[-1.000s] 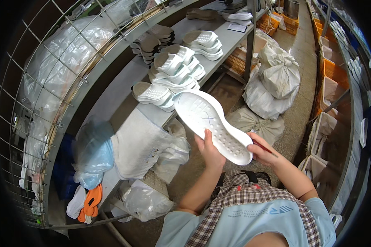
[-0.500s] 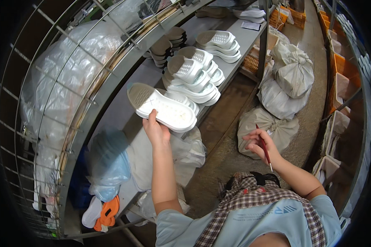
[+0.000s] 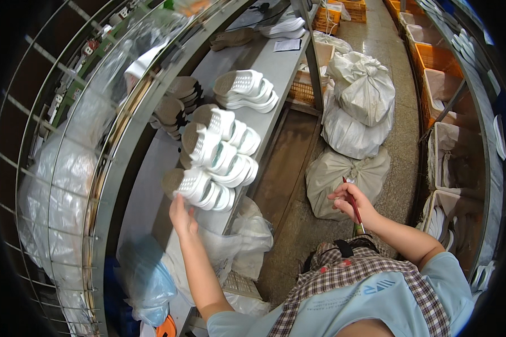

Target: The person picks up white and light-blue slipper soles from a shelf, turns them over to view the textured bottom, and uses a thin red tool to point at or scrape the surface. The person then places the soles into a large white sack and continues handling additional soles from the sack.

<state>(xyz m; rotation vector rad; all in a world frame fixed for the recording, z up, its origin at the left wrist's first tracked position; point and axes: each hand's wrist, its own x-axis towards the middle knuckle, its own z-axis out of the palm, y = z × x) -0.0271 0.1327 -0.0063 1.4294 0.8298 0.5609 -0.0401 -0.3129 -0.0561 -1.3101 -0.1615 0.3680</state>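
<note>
My left hand (image 3: 183, 218) is at the near end of the shelf, its fingers apart and touching the heel side of the closest stack of white shoe soles (image 3: 207, 190). The soles there lean together with their grey-brown inner faces turned left. Just behind stands a second stack of white soles (image 3: 225, 163), with further soles (image 3: 246, 90) beyond it. My right hand (image 3: 351, 202) hovers over the aisle, closed around a thin paintbrush (image 3: 352, 203) with a dark red handle. The brush slants, its pale tip pointing down toward my apron.
Dark-edged soles (image 3: 177, 101) lie deeper on the grey shelf (image 3: 264, 121). Tied white sacks (image 3: 358, 84) are piled on the aisle floor. Orange crates (image 3: 433, 73) line the right side. A wire mesh (image 3: 56, 174) rises at left, and a blue plastic bag (image 3: 146, 275) hangs below.
The white sole that my left hand held up is out of it, and that hand has moved left to the closest stack. My view has shifted; my right hand still holds the brush.
</note>
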